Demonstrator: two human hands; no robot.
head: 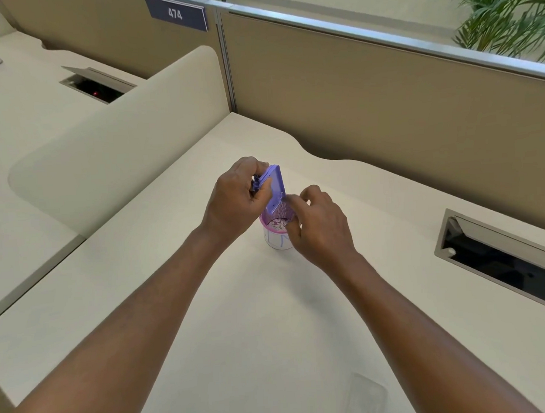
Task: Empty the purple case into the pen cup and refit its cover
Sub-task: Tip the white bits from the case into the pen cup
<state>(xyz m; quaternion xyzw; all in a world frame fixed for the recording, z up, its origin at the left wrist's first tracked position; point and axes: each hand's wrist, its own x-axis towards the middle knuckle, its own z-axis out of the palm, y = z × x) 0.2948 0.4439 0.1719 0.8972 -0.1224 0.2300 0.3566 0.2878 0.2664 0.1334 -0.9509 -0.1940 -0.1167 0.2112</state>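
Cream desk point(240, 334) fills the near view, and a faint clear flat piece point(366, 394) lies on it close to you, maybe the cover, can't tell. Past that, your right hand point(316, 226) is curled around the side of the pen cup point(277, 237), fingers bent against its pink mesh rim, bracing it. Your left hand point(236, 198) pinches the purple case point(275, 188) at its upper end, thumb and fingers closed on it, the case tipped steeply with its lower end at the cup's mouth, touching or just inside. Small pale bits sit in the cup; what they are is too small to tell. Judged step: pouring out. Keep the case's open end inside the rim, hold the cup firm so it doesn't tip, give a light shake, check the case is empty before righting it, then fetch the cover. Blue scribble on the cup's white wall, unreadable. No brand seen on the case. Right of the cup, an open cable hatch point(504, 263) in the desk. Farther left, another desk with a hatch point(97, 86). On the far partition, a dark plate point(177, 14) reads "474". Green plant point(504, 14) behind the partition, top right.
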